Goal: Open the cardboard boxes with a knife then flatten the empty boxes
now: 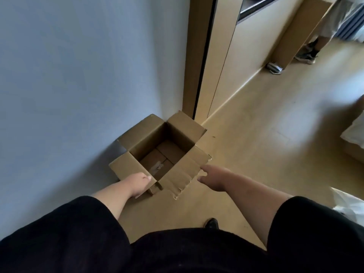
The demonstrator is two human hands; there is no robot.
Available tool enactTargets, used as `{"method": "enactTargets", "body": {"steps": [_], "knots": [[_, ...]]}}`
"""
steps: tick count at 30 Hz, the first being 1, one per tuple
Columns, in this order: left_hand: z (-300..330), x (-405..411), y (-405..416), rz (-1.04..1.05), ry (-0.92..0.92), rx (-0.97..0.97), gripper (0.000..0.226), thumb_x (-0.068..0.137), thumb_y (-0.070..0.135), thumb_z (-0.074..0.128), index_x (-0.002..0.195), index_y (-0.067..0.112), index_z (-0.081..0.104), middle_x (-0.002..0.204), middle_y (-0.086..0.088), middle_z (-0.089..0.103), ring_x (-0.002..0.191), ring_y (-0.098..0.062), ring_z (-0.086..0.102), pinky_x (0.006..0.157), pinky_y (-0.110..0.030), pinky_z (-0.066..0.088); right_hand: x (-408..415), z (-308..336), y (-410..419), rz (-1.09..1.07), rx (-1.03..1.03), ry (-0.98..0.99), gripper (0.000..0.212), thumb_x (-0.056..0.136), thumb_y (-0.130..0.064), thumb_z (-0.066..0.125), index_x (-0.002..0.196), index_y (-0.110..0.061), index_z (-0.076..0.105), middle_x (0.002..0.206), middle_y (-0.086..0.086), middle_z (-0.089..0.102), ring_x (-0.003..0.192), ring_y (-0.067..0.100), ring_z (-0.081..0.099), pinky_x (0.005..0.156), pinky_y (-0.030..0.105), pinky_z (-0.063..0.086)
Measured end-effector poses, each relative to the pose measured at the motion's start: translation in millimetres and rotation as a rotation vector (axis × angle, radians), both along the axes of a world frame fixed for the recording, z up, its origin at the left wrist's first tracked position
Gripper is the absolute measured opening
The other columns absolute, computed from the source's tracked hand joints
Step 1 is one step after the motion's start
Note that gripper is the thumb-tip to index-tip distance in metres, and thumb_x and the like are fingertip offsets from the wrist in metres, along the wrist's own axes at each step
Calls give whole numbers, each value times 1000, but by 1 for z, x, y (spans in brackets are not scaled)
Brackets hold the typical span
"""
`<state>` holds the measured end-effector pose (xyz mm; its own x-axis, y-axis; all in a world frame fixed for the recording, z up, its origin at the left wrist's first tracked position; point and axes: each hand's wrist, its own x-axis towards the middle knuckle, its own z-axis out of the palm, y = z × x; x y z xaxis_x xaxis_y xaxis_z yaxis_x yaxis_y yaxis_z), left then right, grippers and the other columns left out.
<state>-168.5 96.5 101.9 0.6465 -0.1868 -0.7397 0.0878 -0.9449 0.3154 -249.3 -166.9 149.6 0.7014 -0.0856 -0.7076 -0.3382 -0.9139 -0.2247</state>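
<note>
Black clothing (177,251) fills the near edge, both sleeves black, one dark shoe toe (211,223) showing on the floor (266,134) just past it. Both bare forearms reach forward and down to one box (157,152). Box sits on the floor at centre, hard against the pale wall (69,75) on the left, near the corner where a wooden door frame (199,56) begins. It stands upright, top open, all four flaps folded outward. Inside, only the bottom flaps show, with a scrap of tape on them; no contents visible. Near-right flap (183,176) has a torn, ragged edge. Left hand (140,184) is at the near corner of the box, on the near-left flap (128,168), thumb on top and fingers curled under the edge, so it grips that flap. Right hand (212,177) is just beside the torn flap's right edge, fingers extended and loose, fingertips at or touching the edge; contact too blurred to call, nothing held. No knife in either hand. Far right: a tall brown cardboard sheet (303,30) stands leaning by the wooden panelling, and behind it another person's legs and dark shoes (307,54) show. A small grey object (273,67) lies on the floor at the sheet's foot, too small to identify. White plastic bag (348,203) at the right edge, near; something white (354,131) at the right edge further out.
</note>
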Motion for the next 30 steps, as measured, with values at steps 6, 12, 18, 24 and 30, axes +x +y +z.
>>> {"method": "enactTargets", "body": {"steps": [6, 12, 18, 24, 30], "knots": [[-8, 7, -56, 186, 41, 29, 46, 104, 44, 36, 137, 16, 54, 142, -9, 54, 129, -27, 49, 105, -36, 39, 74, -12, -68, 114, 33, 53, 59, 102, -39, 47, 154, -18, 31, 157, 8, 37, 142, 29, 37, 115, 40, 34], [-21, 20, -87, 347, 91, 4, 44, 106, 38, 35, 137, 11, 48, 141, -12, 51, 130, -29, 47, 101, -36, 37, 132, -36, -91, 189, 24, 53, 59, 101, -34, 49, 154, -17, 31, 156, 9, 38, 140, 29, 39, 111, 40, 36], [-59, 48, -77, 497, 125, 6, 47, 107, 35, 35, 143, 7, 43, 145, -17, 48, 133, -32, 45, 109, -40, 36, 164, -72, -79, 243, 32, 97, 57, 100, -29, 50, 153, -18, 33, 155, 9, 39, 138, 29, 42, 107, 38, 40], [-109, 98, -50, 485, 149, 99, 41, 105, 26, 39, 134, 0, 53, 136, -20, 56, 125, -35, 52, 101, -37, 41, 212, -99, -75, 221, -37, 84, 53, 100, -29, 50, 149, -17, 39, 148, 11, 48, 131, 29, 49, 100, 35, 44], [-130, 132, -34, 486, 186, 150, 52, 107, 36, 33, 152, 10, 32, 156, -13, 34, 143, -31, 32, 113, -41, 29, 261, -126, -58, 181, -79, 80, 46, 97, -26, 50, 142, -14, 47, 137, 15, 55, 119, 32, 55, 91, 38, 46]]}}
